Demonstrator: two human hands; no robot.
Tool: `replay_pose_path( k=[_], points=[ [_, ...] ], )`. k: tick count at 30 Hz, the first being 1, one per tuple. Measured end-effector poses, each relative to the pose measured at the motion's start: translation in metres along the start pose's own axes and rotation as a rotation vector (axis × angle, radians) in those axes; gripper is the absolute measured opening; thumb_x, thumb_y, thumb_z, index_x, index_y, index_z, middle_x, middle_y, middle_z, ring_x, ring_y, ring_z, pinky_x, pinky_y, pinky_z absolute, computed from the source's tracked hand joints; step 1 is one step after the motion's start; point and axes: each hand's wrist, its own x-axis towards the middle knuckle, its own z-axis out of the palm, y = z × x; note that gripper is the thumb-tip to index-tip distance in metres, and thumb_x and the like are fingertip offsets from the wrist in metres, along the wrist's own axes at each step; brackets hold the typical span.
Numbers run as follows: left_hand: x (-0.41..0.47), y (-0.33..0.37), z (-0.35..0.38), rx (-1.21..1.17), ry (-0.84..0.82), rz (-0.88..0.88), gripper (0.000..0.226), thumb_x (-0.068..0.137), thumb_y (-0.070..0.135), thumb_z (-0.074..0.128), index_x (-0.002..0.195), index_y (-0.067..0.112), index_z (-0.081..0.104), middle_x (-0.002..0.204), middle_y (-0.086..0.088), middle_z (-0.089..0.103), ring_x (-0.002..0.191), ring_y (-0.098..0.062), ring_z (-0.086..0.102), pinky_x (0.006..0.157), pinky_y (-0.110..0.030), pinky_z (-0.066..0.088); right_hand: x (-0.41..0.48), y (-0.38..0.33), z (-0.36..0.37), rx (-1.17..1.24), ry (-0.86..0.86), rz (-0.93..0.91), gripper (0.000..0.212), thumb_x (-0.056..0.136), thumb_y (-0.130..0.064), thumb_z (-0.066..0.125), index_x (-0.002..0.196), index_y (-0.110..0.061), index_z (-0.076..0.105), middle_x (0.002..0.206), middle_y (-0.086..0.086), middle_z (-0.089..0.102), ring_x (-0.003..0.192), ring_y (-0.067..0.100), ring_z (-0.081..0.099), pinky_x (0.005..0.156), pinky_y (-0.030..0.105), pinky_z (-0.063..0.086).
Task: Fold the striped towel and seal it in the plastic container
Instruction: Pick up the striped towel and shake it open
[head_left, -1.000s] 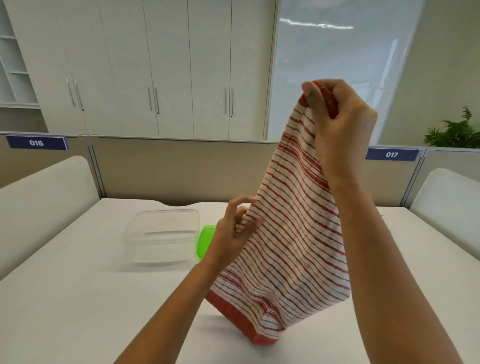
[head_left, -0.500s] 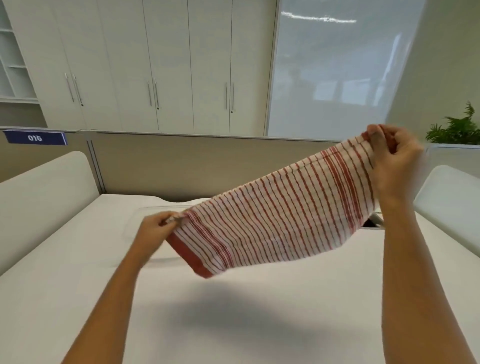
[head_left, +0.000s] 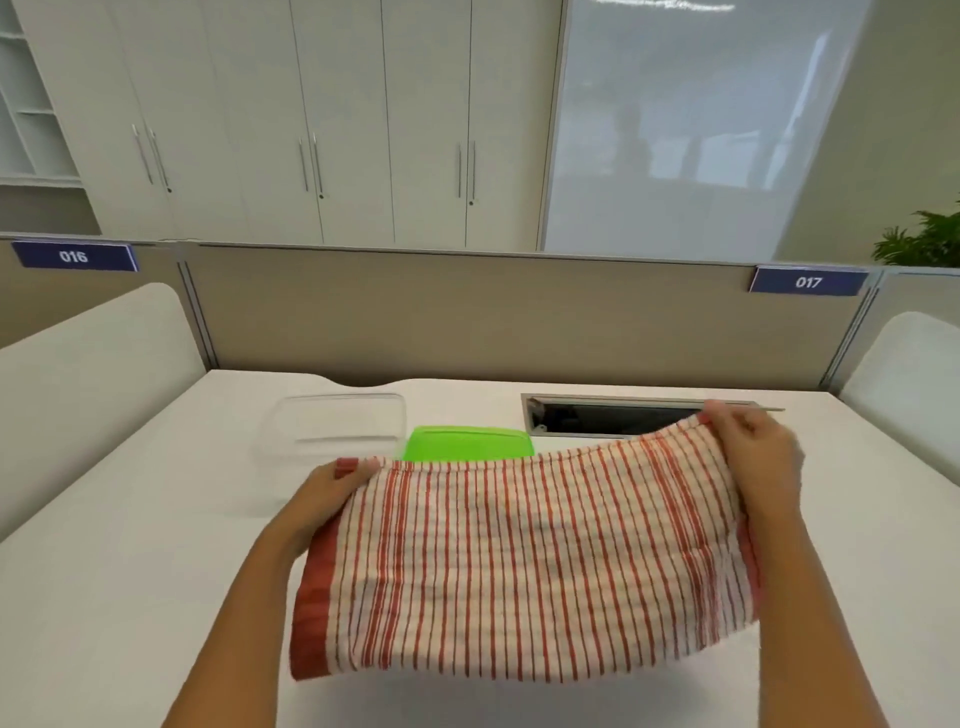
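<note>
Towel work has shifted in the last second: it hung bunched from a raised right hand, then was pulled out on a slant, and now it is stretched level and low over the desk, broad face up to the wearer. That reads to me as the spreading-out finished and the first fold about to start; nothing is folded yet.

Taking the towel as the landmark and going from its left: the clear plastic container sits open on the desk beyond its left corner, and the green lid lies just past its far edge, right beside the container. The left hand pinches the towel's far left corner, grip closed on the red border. The cloth is white with thin red stripes running front to back, a solid red band down its left edge, and it sags a little in the middle. The right hand clamps the far right corner, in front of the cable slot.
</note>
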Motion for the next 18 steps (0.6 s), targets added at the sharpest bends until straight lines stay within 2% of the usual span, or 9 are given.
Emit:
replay_pose_path(
  k=[2,5,8,11,14,18],
  points=[
    [0.008,-0.023,0.011,0.040,-0.023,-0.123,0.030,0.085,0.032,0.064,0.099,0.007,0.070,0.103,-0.015,0.072,0.091,-0.024,0.067,0.078,-0.030,0.051,-0.005,0.026,0.018,-0.091,-0.125,0.124,0.041,0.091,-0.047,0.050,0.108,-0.014,0.066,0.104,0.010,0.069,0.093,0.025,0.063,0.091,0.042,0.050],
    [0.018,-0.047,0.023,0.040,0.146,-0.175,0.028,0.085,0.022,0.064,0.101,-0.001,0.069,0.108,-0.023,0.069,0.095,-0.029,0.064,0.090,-0.038,0.050,-0.016,0.060,0.038,-0.120,-0.197,0.238,0.034,0.093,-0.040,0.050,0.111,-0.014,0.062,0.108,0.014,0.069,0.089,0.025,0.063,0.087,0.042,0.051],
    [0.020,-0.059,0.024,0.087,0.268,-0.217,0.034,0.083,0.029,0.066,0.103,0.001,0.070,0.112,-0.022,0.068,0.107,-0.036,0.061,0.099,-0.047,0.046,-0.026,0.083,0.041,-0.167,-0.301,0.335,0.046,0.092,-0.041,0.051,0.127,-0.011,0.053,0.125,0.018,0.061,0.111,0.034,0.059,0.097,0.046,0.045],
    [0.013,-0.072,0.020,0.121,0.242,-0.274,0.038,0.082,0.035,0.066,0.099,0.002,0.071,0.107,-0.021,0.069,0.101,-0.036,0.063,0.096,-0.046,0.048,-0.037,0.106,0.033,-0.236,-0.397,0.365,0.052,0.089,-0.046,0.054,0.124,-0.008,0.055,0.120,0.017,0.063,0.109,0.034,0.059,0.100,0.047,0.045],
    [0.001,-0.080,0.022,0.307,0.301,-0.142,0.032,0.087,0.033,0.060,0.098,0.005,0.070,0.103,-0.017,0.071,0.095,-0.032,0.062,0.088,-0.037,0.047,-0.051,0.121,0.026,-0.312,-0.476,0.333,0.041,0.090,-0.043,0.053,0.109,-0.008,0.064,0.099,0.010,0.070,0.091,0.029,0.065,0.092,0.047,0.051],
    [-0.014,-0.084,0.033,0.350,0.431,0.088,0.024,0.093,0.025,0.050,0.105,0.007,0.060,0.098,-0.020,0.069,0.082,-0.026,0.056,0.074,-0.034,0.043,-0.070,0.127,0.023,-0.427,-0.359,0.183,0.029,0.095,-0.040,0.044,0.104,-0.019,0.061,0.081,-0.004,0.067,0.072,0.016,0.063,0.073,0.035,0.052]
  ],
)
